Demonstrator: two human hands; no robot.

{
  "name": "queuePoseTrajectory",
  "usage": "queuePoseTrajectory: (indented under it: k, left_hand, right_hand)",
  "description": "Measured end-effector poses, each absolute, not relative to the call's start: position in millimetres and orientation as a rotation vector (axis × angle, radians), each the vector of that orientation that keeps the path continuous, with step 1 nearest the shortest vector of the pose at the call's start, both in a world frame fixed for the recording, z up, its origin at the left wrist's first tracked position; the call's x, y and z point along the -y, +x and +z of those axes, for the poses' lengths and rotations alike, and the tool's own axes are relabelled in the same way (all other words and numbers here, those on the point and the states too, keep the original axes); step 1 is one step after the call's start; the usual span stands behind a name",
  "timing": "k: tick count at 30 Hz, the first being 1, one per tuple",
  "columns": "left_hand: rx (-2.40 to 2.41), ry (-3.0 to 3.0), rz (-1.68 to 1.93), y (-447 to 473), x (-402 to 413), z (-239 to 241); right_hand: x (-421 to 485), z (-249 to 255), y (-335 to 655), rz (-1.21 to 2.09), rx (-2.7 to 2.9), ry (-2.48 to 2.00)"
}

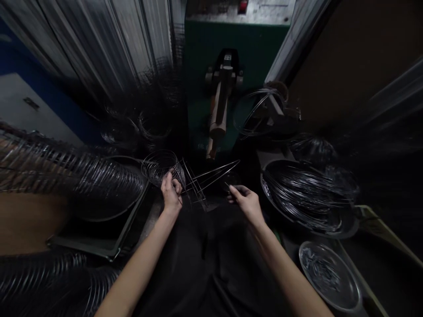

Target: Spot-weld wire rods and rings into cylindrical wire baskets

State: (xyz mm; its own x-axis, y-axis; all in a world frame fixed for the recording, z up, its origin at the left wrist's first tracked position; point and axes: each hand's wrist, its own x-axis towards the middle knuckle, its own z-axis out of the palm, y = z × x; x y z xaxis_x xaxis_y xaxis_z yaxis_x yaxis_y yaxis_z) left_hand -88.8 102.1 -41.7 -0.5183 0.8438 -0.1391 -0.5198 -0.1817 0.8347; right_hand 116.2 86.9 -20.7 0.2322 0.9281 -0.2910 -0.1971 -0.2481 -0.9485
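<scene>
My left hand (pixel 172 190) is closed on a small stack of thin wire rings (pixel 161 165), held just in front of me. Several straight wire rods (pixel 211 175) fan out to the right from that stack. My right hand (pixel 246 201) pinches the near end of one of these rods, fingers curled. Both hands sit below a green machine (pixel 231 75) with a brown lever arm (pixel 218 115) pointing down toward them.
A long row of wire rings (pixel 69 169) lies on the left over a tray (pixel 99 246). A bowl of wire hoops (pixel 307 193) stands at the right, a small dish of short pieces (pixel 328 275) nearer me. More hoops (pixel 256 112) hang beside the machine.
</scene>
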Motion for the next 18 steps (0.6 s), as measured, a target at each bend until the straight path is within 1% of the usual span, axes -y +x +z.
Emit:
queuePoseTrajectory:
  k: [7,13,18]
  left_hand:
    - [-1.146,0.467,1.763,-98.7,-115.3,-46.7]
    - [-1.151,0.515,1.752,-101.5,-125.5,-48.9]
    - [-1.161,0.479,1.729,-102.7,-130.6,-46.3]
  right_hand:
    - [-112.5,-9.5,78.4,1.372,0.515,-1.152]
    - [-117.7,-2.0,65.7,1.422,0.336,-1.131]
    - [-121.3,5.6,62.5,1.46,0.292,-1.15]
